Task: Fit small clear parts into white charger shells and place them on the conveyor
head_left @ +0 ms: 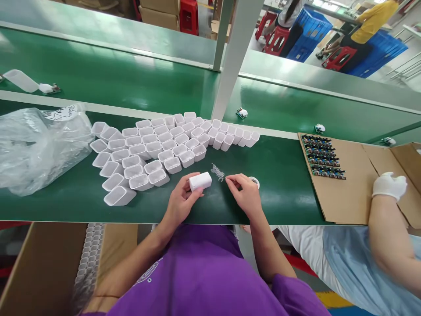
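Observation:
My left hand (pixel 182 198) is closed round a small white plastic box (pixel 200 181), held on its side just above the green bench. A little pile of tiny clear parts (pixel 217 172) lies to the right of the box. At the right edge of that pile, the thumb and forefinger of my right hand (pixel 244 193) are pinched together. Whatever may be between those fingertips is too small to make out. A white ring, perhaps a tape roll (pixel 254 181), shows partly behind my right hand. Many open white plastic boxes (pixel 151 149) stand in rows to the left.
A clear plastic bag (pixel 39 149) lies at the far left. On the right, circuit boards (pixel 322 157) rest on cardboard (pixel 350 186), beside a co-worker's gloved hand (pixel 390 186). A white post (pixel 235 57) rises behind the boxes. Small assemblies (pixel 242 113) sit on the green strip beyond.

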`<state>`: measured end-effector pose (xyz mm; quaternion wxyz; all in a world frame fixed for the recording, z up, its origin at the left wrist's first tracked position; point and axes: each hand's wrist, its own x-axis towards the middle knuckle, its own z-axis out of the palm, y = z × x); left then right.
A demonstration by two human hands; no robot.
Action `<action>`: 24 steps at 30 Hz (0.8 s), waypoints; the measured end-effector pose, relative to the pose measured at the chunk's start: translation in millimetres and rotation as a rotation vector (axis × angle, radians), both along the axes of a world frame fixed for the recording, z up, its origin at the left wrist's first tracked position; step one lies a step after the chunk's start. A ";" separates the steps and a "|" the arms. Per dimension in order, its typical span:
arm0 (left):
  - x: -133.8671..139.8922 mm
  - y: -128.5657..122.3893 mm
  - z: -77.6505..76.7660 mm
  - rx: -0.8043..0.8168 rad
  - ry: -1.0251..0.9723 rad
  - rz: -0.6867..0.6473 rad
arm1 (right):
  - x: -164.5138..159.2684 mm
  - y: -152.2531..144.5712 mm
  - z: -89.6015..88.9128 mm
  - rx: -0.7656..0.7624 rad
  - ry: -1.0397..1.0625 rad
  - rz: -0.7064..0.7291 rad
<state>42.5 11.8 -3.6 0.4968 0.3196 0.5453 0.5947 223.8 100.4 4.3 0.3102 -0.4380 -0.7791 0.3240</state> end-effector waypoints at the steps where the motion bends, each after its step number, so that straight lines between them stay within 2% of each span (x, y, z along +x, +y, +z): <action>1: -2.5 0.4 0.8 -0.016 -0.006 0.008 | 2.9 -1.1 -3.9 0.068 -0.064 -0.007; 5: -6.6 2.5 2.0 -0.043 -0.007 -0.007 | 5.6 -4.8 -14.4 0.272 -0.245 0.031; 14: -6.8 -1.9 1.3 -0.106 0.051 -0.041 | -4.1 -1.6 -13.3 0.479 -0.515 0.085; 19: -7.8 -1.7 1.0 -0.103 0.052 -0.043 | -5.9 5.5 -9.6 0.454 -0.578 0.188; 24: -8.4 -2.6 0.2 -0.087 0.030 -0.053 | -1.8 14.1 -11.1 0.364 -0.471 0.142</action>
